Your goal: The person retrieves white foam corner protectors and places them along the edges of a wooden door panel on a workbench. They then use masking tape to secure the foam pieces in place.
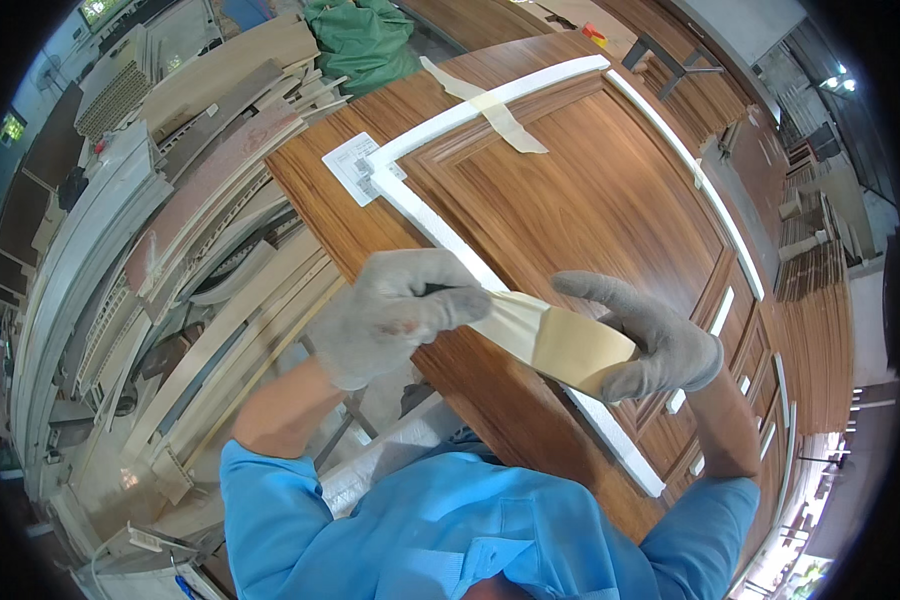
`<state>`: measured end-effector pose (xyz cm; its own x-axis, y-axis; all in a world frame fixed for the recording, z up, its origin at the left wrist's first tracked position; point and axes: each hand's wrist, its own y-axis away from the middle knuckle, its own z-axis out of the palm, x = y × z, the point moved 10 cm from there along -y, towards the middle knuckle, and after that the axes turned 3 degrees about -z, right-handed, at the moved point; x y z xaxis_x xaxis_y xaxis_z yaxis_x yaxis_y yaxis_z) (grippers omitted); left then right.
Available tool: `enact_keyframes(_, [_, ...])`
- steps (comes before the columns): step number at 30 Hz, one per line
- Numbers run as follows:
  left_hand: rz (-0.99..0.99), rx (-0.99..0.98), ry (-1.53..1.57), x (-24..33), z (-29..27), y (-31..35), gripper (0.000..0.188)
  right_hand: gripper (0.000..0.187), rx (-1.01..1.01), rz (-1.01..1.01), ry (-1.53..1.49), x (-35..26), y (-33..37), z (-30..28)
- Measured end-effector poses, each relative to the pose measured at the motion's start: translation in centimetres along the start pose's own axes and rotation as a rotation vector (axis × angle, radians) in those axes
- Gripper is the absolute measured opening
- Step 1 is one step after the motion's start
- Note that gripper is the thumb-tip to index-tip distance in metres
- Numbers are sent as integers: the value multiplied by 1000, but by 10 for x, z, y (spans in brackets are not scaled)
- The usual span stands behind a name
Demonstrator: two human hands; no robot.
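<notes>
Both my hands wear grey work gloves. My right hand (pixel 660 340) grips a wide roll of cream masking tape (pixel 580 348), thumb and fingers around its side. My left hand (pixel 400 310) pinches the loose end of the tape, and a short stretch runs taut between the two hands. Below them lies a brown wood-grain door panel (pixel 570 190) with raised mouldings. White foam strips (pixel 450 235) border the panel on it. A torn piece of tape (pixel 495 120) crosses the far strip. A white printed label (pixel 355 165) sits at the far left corner.
Stacks of long boards and profiles (pixel 200 200) fill the left side. Behind the door lies a green sack (pixel 360 40). Piled brown panels (pixel 815 330) stand to the right, and a dark metal stand (pixel 670 68) is at the far right.
</notes>
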<state>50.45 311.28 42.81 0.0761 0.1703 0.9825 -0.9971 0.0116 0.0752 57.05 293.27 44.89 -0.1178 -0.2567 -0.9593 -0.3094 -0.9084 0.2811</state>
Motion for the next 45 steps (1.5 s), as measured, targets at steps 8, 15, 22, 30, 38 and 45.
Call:
enact_keyframes(8, [-25, 211, -17, -19, -20, 44, 21, 108, -83, 59, 194, -10, 18, -6])
enact_keyframes(15, [-177, 404, 195, -81, -4, 65, 22, 72, 43, 126, 1131, -28, 7, -78])
enact_keyframes(22, [-19, 556, -249, -106, 18, 69, 27, 61, 34, 155, 1613, -12, -37, -69])
enact_keyframes(30, [-115, 618, -789, -106, 33, 68, 29, 52, -100, 237, 1922, 24, -87, -58])
enact_keyframes(38, [-62, 513, -1390, -77, 15, 79, 37, 51, -72, 116, 1903, 52, -97, -50])
enact_keyframes(45, [482, 176, -1366, -56, 87, 40, 55, 43, -162, 214, 1917, 39, -93, -43])
